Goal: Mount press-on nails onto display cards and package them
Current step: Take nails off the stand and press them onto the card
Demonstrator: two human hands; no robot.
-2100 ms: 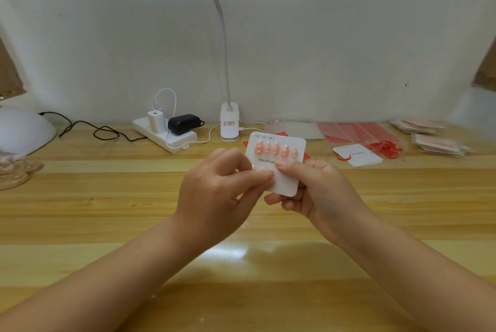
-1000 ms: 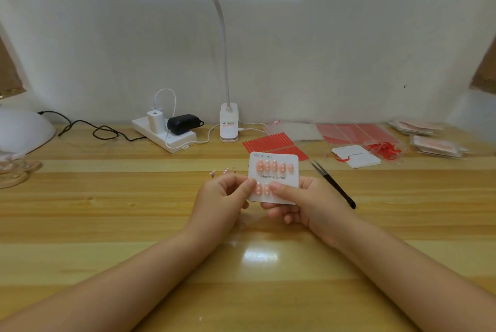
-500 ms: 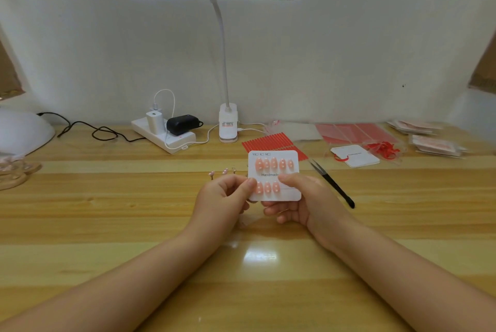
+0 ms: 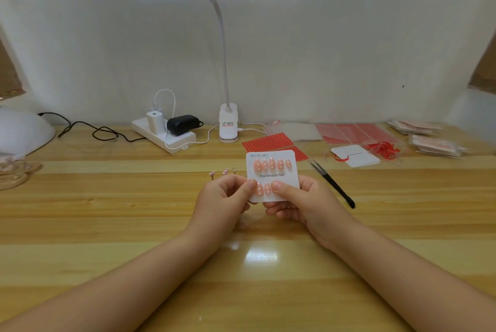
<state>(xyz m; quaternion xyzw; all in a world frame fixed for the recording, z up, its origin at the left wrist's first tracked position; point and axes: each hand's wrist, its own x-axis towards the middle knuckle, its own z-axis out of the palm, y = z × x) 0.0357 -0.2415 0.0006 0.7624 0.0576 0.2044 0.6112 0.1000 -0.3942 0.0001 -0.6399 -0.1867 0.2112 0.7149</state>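
Pink nails fill the top row of the white card (image 4: 272, 174), five across, with two more showing in the lower row and a third spot under the right thumb. The card is held upright above the table (image 4: 107, 224), facing the person, its rows running from 9 to 3 o'clock. The left hand (image 4: 224, 201) pinches the card's left edge between thumb and curled fingers; the right hand (image 4: 298, 204) cups it from behind, thumb pressing the lower row at about 6 o'clock on the card face. Three loose nails (image 4: 224, 171) lie on the table just beyond the left hand's knuckles, at roughly 10 o'clock from the card, so the left hand is nearer to them. The empty lower-row spots lie toward 3 o'clock. Black tweezers (image 4: 332, 184) rest at 3 o'clock, pointing away toward 11. Red strips (image 4: 271, 142) sit behind the card at 12 o'clock.
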